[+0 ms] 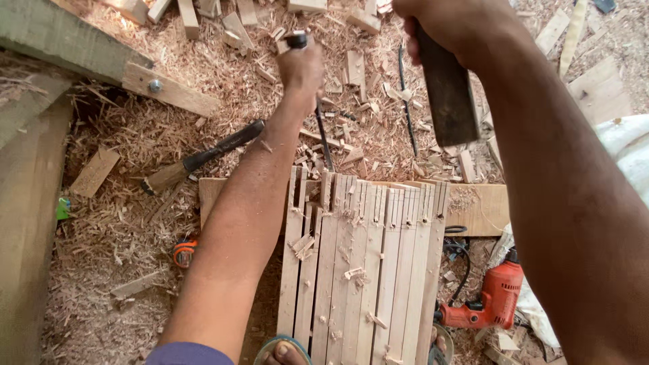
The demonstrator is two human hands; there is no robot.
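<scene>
Your two forearms fill the foreground, running up from the bottom edge, with a bundle of pale wooden slats (365, 263) lying side by side between them at lower centre. At upper centre your left hand (301, 67) is fisted around a chisel (323, 135) whose thin blade points down at the slats' notched top ends. At top right your right hand (449, 27) grips a dark wooden block (446, 94) raised above sawdust, and an orange drill (493, 301) sits lower right.

An orange drill (490, 301) lies beside scattered wood shavings (128, 223).
</scene>
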